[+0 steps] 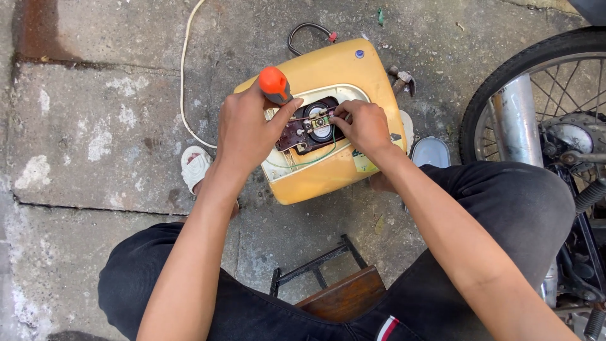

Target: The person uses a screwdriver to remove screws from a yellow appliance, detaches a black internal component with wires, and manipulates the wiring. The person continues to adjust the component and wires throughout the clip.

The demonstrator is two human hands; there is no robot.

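Note:
A yellow appliance casing [344, 72] lies on the concrete ground, its opening showing a dark circuit board [297, 134] and a round metal part [320, 123]. My left hand [246, 129] grips a screwdriver with an orange handle [275, 84], its thin shaft reaching right into the opening. My right hand [361, 124] pinches a small part or wire beside the round metal piece, right at the screwdriver's tip. A green wire [309, 163] curves below the board.
A motorcycle wheel [536, 95] and frame stand at the right. A white cord [183, 76] runs off to the upper left, a black cable [303, 30] behind the casing. Below me is a small wooden stool [344, 293]. White sandals [196, 167] are on my feet.

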